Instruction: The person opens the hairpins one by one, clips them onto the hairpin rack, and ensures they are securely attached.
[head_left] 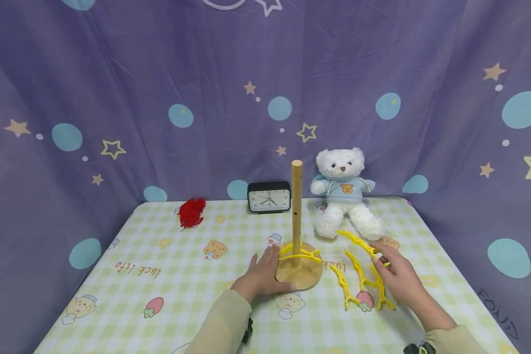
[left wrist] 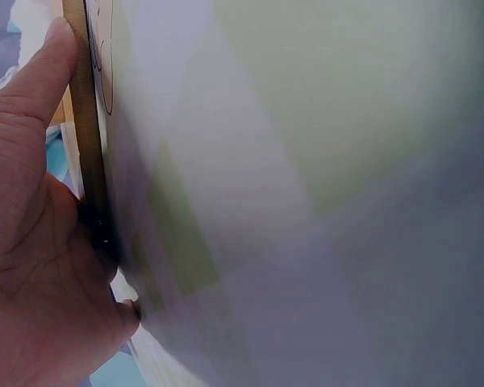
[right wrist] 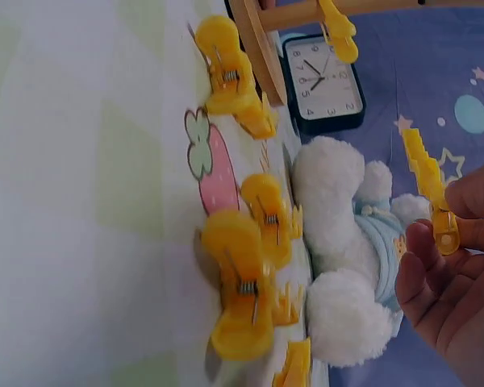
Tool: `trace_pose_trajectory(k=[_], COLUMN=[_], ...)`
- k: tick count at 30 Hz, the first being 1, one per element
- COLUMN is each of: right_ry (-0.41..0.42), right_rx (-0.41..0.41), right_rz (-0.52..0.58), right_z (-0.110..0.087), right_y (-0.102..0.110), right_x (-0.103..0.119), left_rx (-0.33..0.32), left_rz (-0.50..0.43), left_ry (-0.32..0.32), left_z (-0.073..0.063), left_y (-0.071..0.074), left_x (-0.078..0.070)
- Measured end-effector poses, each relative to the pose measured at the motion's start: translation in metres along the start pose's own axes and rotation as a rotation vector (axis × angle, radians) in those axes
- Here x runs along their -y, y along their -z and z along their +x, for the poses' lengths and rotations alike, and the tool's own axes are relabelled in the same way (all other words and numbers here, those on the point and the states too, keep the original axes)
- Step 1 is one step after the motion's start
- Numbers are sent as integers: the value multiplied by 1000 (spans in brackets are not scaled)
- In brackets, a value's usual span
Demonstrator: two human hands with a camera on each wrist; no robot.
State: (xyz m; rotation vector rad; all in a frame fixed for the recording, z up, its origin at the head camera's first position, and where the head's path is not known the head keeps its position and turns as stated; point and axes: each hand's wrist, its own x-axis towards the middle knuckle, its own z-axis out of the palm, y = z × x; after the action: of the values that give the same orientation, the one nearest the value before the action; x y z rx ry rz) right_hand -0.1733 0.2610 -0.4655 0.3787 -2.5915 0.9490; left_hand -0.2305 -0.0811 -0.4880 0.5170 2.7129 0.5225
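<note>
My left hand [head_left: 265, 273] holds the round base [head_left: 305, 280] of an upright wooden stand, its thumb at the near rim and the fingers at the left side. In the left wrist view, the thumb [left wrist: 32, 81] lies against the rim. Yellow clips [head_left: 307, 255] sit around the lower part of the pole [head_left: 296, 211]. Over to the right, my right hand [head_left: 398, 273] pinches a yellow spring clip [right wrist: 427, 173] between thumb and fingers. Several more yellow clips [head_left: 340, 285] lie on the tablecloth between this hand and the stand.
Behind the stand is a black alarm clock [head_left: 269, 197]. A white teddy bear [head_left: 345, 191] in a blue top sits at the back right, its feet close to the yellow clips. A heap of red pieces [head_left: 191, 213] lies at the back left. Purple curtain [head_left: 230, 64] hangs behind the table.
</note>
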Motion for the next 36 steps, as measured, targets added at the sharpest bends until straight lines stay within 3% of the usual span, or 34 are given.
trace_pose_trajectory(k=[5,15,22,36], right_ry=[73,100,84,77], right_rx=[13,24,38,-33], right_rz=[-32,-61,-49,-36], right_z=[4,11,17,28], right_y=[-8,-18,-22,-44], right_x=[8,20,29,45], left_rx=[4,3,2,4], left_rz=[7,0,3,10], left_ry=[6,6,5,10], left_z=[1,2,2,1], left_y=[0,-1,-1,0], left_x=[0,1,1,-1])
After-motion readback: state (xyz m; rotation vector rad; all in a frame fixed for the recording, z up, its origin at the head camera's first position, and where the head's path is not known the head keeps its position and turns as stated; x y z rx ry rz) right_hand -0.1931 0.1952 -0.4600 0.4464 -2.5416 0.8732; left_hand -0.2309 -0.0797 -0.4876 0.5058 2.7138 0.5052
